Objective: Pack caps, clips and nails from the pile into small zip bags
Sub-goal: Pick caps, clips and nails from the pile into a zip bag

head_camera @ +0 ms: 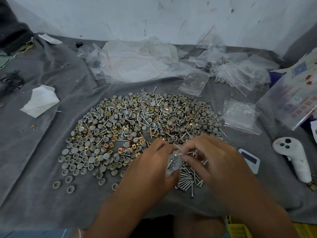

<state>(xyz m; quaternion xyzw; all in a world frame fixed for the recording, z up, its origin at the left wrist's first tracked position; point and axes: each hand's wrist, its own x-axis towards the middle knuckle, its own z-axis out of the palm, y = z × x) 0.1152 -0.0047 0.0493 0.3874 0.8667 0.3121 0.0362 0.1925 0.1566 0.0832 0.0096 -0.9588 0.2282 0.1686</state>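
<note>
The left hand (151,162) gripped a small bag (173,164) near the front edge, its fingers curled round it, while the right hand (217,162) pinched a few nails (187,154) at the bag's mouth. The step in hand looked like feeding nails in; next the mouth would need holding wide, then caps and clips counted in and the zip pressed. Loose nails (187,180) lay just below the hands, and the pile (137,124) spread beyond, caps (82,157) trailing left. Empty bags (133,64) lay far, more at right (240,115). A grey cloth (42,169) covered the surface; a scuffed white wall (120,14) stood behind.
</note>
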